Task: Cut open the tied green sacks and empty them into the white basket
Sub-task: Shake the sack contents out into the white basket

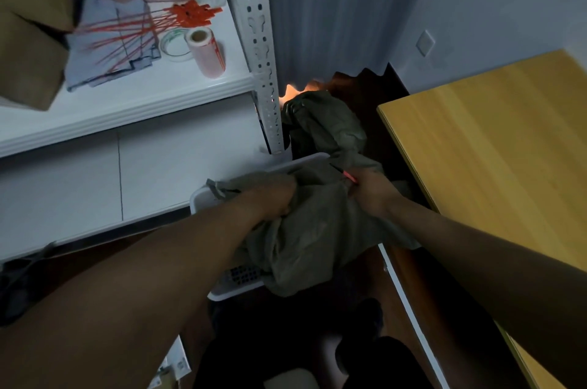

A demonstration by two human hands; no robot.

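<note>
Lying across the white basket (206, 194), a green sack (308, 236) covers most of the basket's opening; only the far rim and a perforated near corner show. Sack fabric is crumpled and slack, draping over the basket's right edge toward the dark floor.

Left hand (273, 198): fingers curled into the sack's fabric near its upper left, gripping a bunch of cloth over the basket rim.

Right hand (371, 191): closed around the sack's gathered neck on the right side. A small red item (349, 177) shows just above the fingers, touching the neck; too blurred to tell whether it is a tie or a tool.

A second green sack (320, 125) sits behind the basket, against the foot of the white shelf post (263, 48).

Left of the post, the white shelf (127, 96) carries a bundle of red zip ties (178, 18), a roll of tape (174, 45), a label roll (206, 53), folded pale blue cloth (95, 61) and brown cardboard boxes (28, 39). A yellow wooden tabletop (492, 134) stands to the right, well apart from the sacks.
</note>
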